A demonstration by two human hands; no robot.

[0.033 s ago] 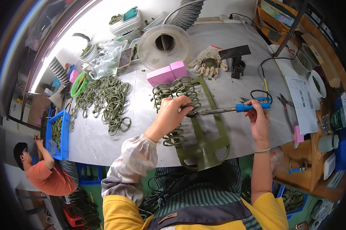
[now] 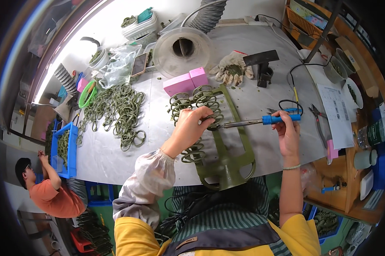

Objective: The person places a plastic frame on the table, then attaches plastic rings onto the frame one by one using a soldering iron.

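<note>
A blue-handled soldering iron (image 2: 243, 123) lies level in my right hand (image 2: 288, 134), its fingers closed round the handle. The iron's dark tip meets the green frame (image 2: 243, 143) beside my left fingertips. My left hand (image 2: 188, 129) is pinched on a green ring at the frame's left side, the ring mostly hidden by the fingers. Looped green rings (image 2: 206, 97) stand in rows along that side, beyond and below the hand. The frame looks like wax, with a cone-shaped cup (image 2: 231, 175) at its near end, close to my apron.
Loose green rings (image 2: 115, 109) are heaped on the left of the table. Pink blocks (image 2: 185, 82), a clear fume hood (image 2: 182, 47) and a stained glove (image 2: 233, 69) sit beyond the frame. Pliers (image 2: 318, 121) lie at right. A person in orange (image 2: 56, 194) sits far left.
</note>
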